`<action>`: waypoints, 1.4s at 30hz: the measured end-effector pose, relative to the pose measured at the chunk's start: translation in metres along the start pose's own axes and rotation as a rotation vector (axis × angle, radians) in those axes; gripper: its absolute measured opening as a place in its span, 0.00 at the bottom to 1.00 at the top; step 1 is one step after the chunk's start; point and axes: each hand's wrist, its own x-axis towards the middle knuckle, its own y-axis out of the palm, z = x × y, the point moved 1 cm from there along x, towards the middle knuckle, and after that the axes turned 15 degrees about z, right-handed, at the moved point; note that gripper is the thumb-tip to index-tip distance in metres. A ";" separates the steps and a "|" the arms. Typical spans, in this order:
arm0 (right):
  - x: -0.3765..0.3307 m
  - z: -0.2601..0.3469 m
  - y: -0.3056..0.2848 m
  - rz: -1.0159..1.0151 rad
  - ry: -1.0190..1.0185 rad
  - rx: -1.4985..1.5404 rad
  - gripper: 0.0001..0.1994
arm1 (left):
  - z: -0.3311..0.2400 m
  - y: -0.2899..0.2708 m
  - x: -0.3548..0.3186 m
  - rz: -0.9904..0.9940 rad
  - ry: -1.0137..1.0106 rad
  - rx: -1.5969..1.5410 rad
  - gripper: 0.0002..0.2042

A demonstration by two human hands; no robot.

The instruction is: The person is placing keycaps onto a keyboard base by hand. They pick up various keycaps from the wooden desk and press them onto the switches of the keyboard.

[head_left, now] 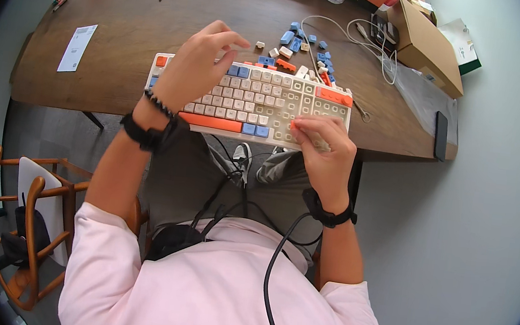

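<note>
A mechanical keyboard [261, 101] with cream, blue and orange keycaps lies at the near edge of a brown wooden table [127, 29]. My left hand [197, 67] hovers over its left half, fingers curled and spread, holding nothing I can see. My right hand [323, 147] rests on the keyboard's lower right corner, fingers pinched together on a keycap there. Loose blue, orange and cream keycaps [300, 44] lie scattered just behind the keyboard. Both wrists wear black bands.
A cardboard box [427, 46] stands at the back right beside white cables [378, 47]. A black phone [440, 136] lies near the right edge, a paper sheet [77, 47] at left, bottles at the back. A wooden chair [31, 225] stands at my lower left.
</note>
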 end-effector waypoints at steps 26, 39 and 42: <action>-0.003 -0.009 0.008 0.072 -0.242 -0.309 0.09 | 0.038 -0.016 0.058 0.532 -0.118 -0.036 0.09; 0.000 -0.001 0.003 0.087 -0.241 -0.321 0.07 | 0.038 -0.018 0.047 0.468 -0.091 -0.099 0.11; 0.001 0.005 -0.001 0.116 -0.233 -0.362 0.06 | 0.028 -0.021 0.040 0.380 -0.111 -0.156 0.10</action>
